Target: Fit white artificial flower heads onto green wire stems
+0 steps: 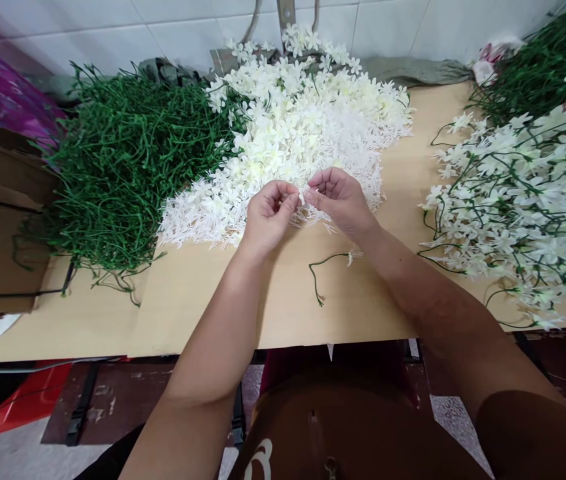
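Observation:
My left hand (pixel 270 215) and my right hand (pixel 343 202) meet above the front edge of a heap of loose white artificial flowers (pixel 307 130). Thumb and forefinger are pinched together on each hand. Between the fingertips is a small white artificial flower (pixel 303 195), mostly covered by the fingers. On the table below them lies one green plastic stem (pixel 319 267), bent, with a small white flower at its right end.
Left of the white heap is a pile of green plastic stems (pixel 133 153), beside a cardboard box (pixel 3 220). White flowers on green stems (pixel 527 213) are heaped on the right, with more green stems (pixel 547 67) behind. A tiled wall (pixel 183 27) bounds the table (pixel 203 307).

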Demonstrator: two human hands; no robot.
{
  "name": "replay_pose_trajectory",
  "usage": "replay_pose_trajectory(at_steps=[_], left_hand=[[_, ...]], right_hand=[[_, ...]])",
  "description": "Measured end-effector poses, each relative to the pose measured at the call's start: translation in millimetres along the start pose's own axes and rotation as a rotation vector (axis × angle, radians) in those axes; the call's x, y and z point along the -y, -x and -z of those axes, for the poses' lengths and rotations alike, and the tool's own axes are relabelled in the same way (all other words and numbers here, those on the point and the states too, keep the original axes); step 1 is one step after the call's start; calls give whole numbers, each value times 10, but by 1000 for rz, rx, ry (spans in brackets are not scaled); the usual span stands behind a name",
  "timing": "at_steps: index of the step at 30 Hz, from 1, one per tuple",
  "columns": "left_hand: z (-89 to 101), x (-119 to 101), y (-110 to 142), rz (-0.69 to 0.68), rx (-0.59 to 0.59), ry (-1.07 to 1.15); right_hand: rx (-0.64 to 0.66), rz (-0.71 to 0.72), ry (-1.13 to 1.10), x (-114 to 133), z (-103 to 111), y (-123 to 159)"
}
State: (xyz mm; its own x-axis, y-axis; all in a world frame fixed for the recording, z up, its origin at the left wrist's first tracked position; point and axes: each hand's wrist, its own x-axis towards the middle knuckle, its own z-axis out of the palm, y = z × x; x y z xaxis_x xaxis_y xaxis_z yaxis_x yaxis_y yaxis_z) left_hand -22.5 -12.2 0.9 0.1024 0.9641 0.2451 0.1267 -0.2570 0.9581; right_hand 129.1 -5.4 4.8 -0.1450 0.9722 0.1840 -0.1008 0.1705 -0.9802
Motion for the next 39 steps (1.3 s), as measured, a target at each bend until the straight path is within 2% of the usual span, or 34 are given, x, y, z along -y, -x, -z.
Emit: replay_pose_trajectory(at_steps=[7,12,14,18,20,22,26,29,34,36,39], left_hand=[[-10,-35,-7,-22,-16,23],[56,-56,-26,-52,-73,-5],[95,-54,-47,-47,-125,-26],[130,0,-88,-44,-185,-36],[120,37,-101,-52,-184,-40],[105,65,-105,-63,-170,-49],[91,68,-84,-74,-122,-52],[93,30,-42,-43,-4,-65],[105,-77,29,25,291,-61],[112,-123,43,9,344,-15],[98,-167,55,1,353,57]], right_hand=[[80,58,95,10,-27,22],[91,83,154,105,76,9],[183,98,192,246,117,62],[586,242,429,512,120,333],[709,321,633,523,105,498],[753,359,809,438,104,629],[673,354,995,193,152,734],[554,247,1013,109,194,708],[275,-65,677,122,284,542],[201,-135,540,139,321,464],[193,-173,432,161,324,387]])
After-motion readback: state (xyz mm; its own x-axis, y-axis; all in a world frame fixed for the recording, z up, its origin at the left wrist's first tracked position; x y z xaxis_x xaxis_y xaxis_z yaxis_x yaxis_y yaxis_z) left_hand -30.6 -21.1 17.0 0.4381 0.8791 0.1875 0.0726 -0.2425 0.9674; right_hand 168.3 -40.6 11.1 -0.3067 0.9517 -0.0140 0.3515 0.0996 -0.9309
